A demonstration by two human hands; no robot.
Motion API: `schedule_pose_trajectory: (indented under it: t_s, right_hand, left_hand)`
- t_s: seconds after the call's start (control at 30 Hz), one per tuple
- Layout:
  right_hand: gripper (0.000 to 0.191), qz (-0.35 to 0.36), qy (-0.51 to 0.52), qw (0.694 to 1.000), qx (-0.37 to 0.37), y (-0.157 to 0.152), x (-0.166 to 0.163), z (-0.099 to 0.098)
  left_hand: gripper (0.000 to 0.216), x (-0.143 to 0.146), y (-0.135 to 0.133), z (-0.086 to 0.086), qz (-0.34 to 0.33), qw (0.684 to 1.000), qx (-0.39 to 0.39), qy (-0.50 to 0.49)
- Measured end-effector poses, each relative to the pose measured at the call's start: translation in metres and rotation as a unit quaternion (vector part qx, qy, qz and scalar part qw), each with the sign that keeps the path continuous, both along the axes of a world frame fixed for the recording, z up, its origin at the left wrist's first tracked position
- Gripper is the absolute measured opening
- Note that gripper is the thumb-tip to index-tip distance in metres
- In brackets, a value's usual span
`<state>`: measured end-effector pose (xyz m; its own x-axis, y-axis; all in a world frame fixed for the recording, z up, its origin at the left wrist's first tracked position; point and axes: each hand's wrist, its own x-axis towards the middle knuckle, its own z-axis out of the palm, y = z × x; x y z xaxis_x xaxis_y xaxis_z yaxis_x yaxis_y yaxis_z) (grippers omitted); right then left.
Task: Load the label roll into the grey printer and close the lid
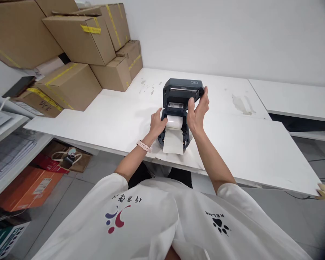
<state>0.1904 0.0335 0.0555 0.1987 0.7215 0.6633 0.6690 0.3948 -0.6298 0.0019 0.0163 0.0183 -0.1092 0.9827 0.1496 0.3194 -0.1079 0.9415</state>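
Fingers [205,94] of the right hand [197,112] curl over the raised lid [182,87] of a dark label printer [186,136], thumb pressed to its inner face, a clamp that seems to keep the lid from dropping onto the white paper roll [174,122]. The left hand [157,124] lies against the printer's left flank, apparently steadying it, its fingers hidden so grip or mere touch cannot be told. The printer sits at the near edge of a white table [246,144], a paper strip [173,142] trailing from its front, cardboard boxes [78,39] stacked well to its left.
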Motion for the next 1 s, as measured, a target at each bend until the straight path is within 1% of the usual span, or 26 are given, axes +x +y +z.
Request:
schedule_pose_trajectory:
  t_s: [0.03,0.1,0.2,0.27,0.33,0.43,0.53,0.63,0.77,1.0]
  right_hand:
    - [0.079,-0.002,-0.005,1.0,-0.001,0.014,0.001,0.003]
    - [0.08,0.003,-0.013,1.0,-0.014,0.041,0.005,0.008]
    - [0.081,0.014,-0.029,0.998,-0.046,0.071,0.01,0.017]
    - [0.086,0.005,-0.046,0.998,-0.044,0.077,0.011,0.023]
    - [0.088,0.003,-0.083,0.996,-0.017,0.071,0.009,0.028]
    - [0.08,0.031,-0.153,0.987,0.028,0.043,0.008,0.033]
    - [0.068,0.035,-0.176,0.983,0.05,0.014,0.01,0.033]
    - [0.061,0.047,-0.178,0.982,0.044,0.002,0.011,0.032]
    - [0.063,0.079,-0.173,0.981,0.034,0.012,0.013,0.036]
    - [0.079,0.097,-0.186,0.978,0.011,0.042,0.019,0.045]
  left_hand:
    - [0.075,0.001,0.004,-0.007,-0.015,0.999,-0.035,0.011]
    - [0.086,0.002,0.007,-0.018,-0.048,0.996,-0.078,0.011]
    - [0.09,0.001,0.006,-0.025,-0.054,0.995,-0.089,0.001]
    - [0.085,-0.001,0.005,-0.024,-0.051,0.995,-0.09,-0.003]
    - [0.078,-0.002,0.002,-0.022,-0.056,0.994,-0.095,-0.003]
    - [0.065,-0.001,-0.001,-0.017,-0.057,0.994,-0.095,0.012]
    - [0.063,0.001,-0.003,-0.014,-0.057,0.994,-0.093,0.021]
    - [0.064,0.001,-0.003,-0.013,-0.056,0.994,-0.095,0.021]
    - [0.063,0.001,-0.003,-0.014,-0.056,0.994,-0.097,0.012]
    - [0.06,0.001,-0.005,-0.012,-0.055,0.994,-0.092,0.006]
